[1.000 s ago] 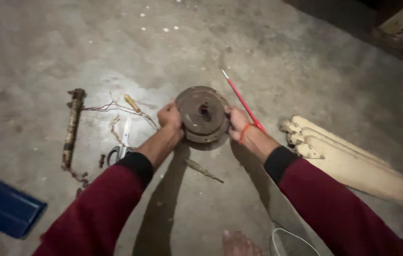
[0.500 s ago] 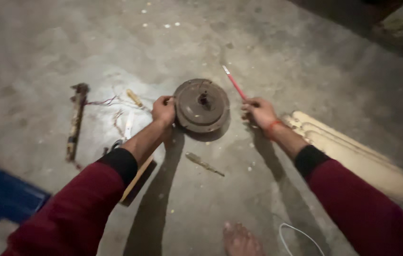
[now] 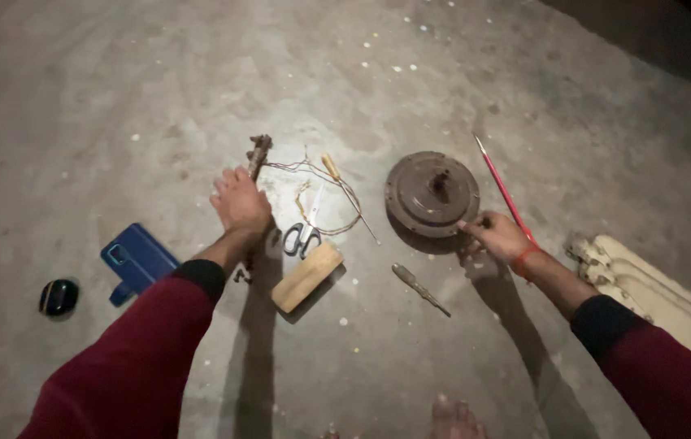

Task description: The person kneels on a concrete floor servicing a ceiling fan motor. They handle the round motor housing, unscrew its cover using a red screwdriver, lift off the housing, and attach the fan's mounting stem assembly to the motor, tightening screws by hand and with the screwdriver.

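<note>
Now the right hand [image 3: 498, 236] pinches the round motor housing's [image 3: 432, 193] near rim, while the left hand [image 3: 240, 201] hovers loosely open over the rusty rod [image 3: 258, 154], left of it.

You are looking down at a bare grey concrete floor [image 3: 158, 97], rough and stained, with small pale specks scattered toward its far edge. A pool of light falls on its middle, and long shadows run toward its near edge. The far right corner sinks into deep darkness [image 3: 671, 41].
</note>
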